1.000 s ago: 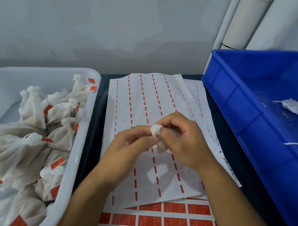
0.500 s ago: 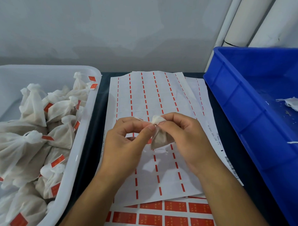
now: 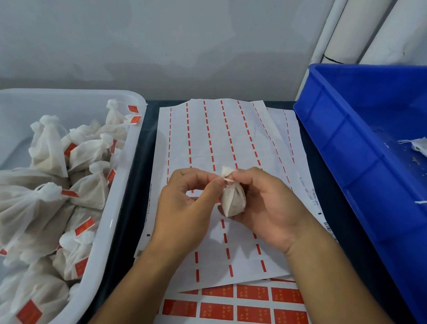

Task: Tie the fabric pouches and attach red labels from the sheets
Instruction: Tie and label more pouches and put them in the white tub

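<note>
From my head view, I have one pouch up off the sheets, between both hands. My right hand cups its body, fingers curled round it, thumb and forefinger pinching at the neck. My left hand is just left of it, thumb and forefinger pinched on the string where it crosses the neck; the other fingers curl in loosely.

I judge I am in the tying step: the neck is gathered, the tuft stands above the string, and no label is on this pouch yet. The next move calls for drawing the string snug without letting the neck slip from my right pinch, then peeling a label from the full sheet that lies below my wrists, toward me.

Under my hands is the spent sheet, only red dashes left on it. To the left of my left hand is the white tub of finished pouches with labels on. To the right of my right hand is the blue bin, holding at least one loose pouch.

Hard to tell: whether a knot is already made, since my fingertips cover it; the string ends are hidden. The bin runs out of frame at the right, so what else is in it I cannot say. The print on the labels is too small to read.
</note>
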{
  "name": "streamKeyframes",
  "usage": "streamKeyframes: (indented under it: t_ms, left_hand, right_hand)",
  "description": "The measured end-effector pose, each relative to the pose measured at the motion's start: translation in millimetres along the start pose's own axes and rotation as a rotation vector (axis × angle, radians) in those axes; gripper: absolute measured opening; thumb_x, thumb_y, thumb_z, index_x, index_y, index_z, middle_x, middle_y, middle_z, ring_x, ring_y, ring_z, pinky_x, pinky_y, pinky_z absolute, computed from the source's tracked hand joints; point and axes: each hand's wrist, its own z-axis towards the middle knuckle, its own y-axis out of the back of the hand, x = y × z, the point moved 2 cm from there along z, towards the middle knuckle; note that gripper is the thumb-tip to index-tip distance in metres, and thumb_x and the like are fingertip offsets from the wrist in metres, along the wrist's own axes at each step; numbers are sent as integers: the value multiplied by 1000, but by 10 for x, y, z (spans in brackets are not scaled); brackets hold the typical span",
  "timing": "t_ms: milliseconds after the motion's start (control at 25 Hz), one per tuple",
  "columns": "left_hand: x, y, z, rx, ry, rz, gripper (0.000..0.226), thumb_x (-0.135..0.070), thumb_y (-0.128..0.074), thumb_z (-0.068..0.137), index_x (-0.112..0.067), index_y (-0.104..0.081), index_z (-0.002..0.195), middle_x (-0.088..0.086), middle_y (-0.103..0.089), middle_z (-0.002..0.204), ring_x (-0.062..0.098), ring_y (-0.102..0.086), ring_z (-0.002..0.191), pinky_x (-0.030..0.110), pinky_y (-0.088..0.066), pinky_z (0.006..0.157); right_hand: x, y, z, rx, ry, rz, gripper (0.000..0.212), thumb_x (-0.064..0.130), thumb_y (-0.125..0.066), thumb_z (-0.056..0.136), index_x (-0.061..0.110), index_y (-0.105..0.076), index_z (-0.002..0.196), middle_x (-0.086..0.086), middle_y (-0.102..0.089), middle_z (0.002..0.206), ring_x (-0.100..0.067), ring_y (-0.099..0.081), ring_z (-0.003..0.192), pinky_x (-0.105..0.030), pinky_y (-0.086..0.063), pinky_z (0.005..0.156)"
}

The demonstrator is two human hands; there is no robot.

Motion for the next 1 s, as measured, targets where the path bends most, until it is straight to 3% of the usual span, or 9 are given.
streamKeyframes:
  t_ms: [120,280,400,560,720,800,880,1000]
  left_hand:
    - [2,12,3,-19,-21,39,3,-33,-74,90,-34,-72,87,-14,-67,100,-2,-64,93,6,-48,68]
    - [11,37,-4,-23,-74,115,12,-35,-77,88,-40,-66,87,-18,-63,104,-3,-61,96,7,-50,68]
    - [14,29,-10,15,-65,188,14,-33,-76,88,-45,-69,87,-21,-60,109,-8,-58,100,4,-48,73]
    - [0,23,-5,30,-28,126,18,-25,-70,93,-42,-74,90,-22,-64,106,-12,-59,100,5,-49,69]
    - [-41,33,-27,-33,-35,94,4,-45,-70,89,-42,-69,91,-23,-64,106,-12,-58,99,3,-48,67]
    - [-36,35,-35,-53,-53,115,17,-57,-71,83,-42,-68,89,-24,-63,105,-9,-60,98,2,-47,67]
    - [-24,25,-29,-47,-37,126,21,-61,-71,81,-42,-69,89,-24,-63,104,-6,-62,97,2,-49,67]
    - [4,11,-13,-59,-22,147,11,-51,-74,86,-40,-71,86,-23,-65,102,-11,-61,95,-2,-45,68]
  right_hand:
    - [22,6,-2,6,19,-68,37,31,-69,83,4,-78,107,-16,-71,108,-23,-68,101,-39,-58,85]
    - [12,12,11,-50,25,-95,21,27,-71,91,12,-82,99,-8,-73,95,-17,-70,91,-33,-59,77]
    - [2,18,30,-95,47,-116,24,30,-70,92,10,-81,99,-13,-70,96,-22,-69,94,-38,-58,86]
    - [11,10,18,-135,91,-215,33,36,-75,86,5,-78,97,-18,-62,91,-23,-64,86,-32,-58,78]
    - [7,-10,-1,-226,168,-450,23,45,-68,93,27,-81,90,2,-73,81,-11,-69,82,-39,-62,90]
    - [16,-30,-19,-285,236,-612,22,49,-64,96,35,-78,86,9,-73,76,-3,-70,78,-21,-59,74]
    - [14,-31,-27,-302,289,-701,24,50,-63,97,34,-76,85,10,-73,75,-1,-70,77,-8,-52,62]
    - [-2,-7,-12,-312,324,-772,22,48,-64,97,32,-75,89,13,-74,79,-1,-70,81,-2,-48,63]
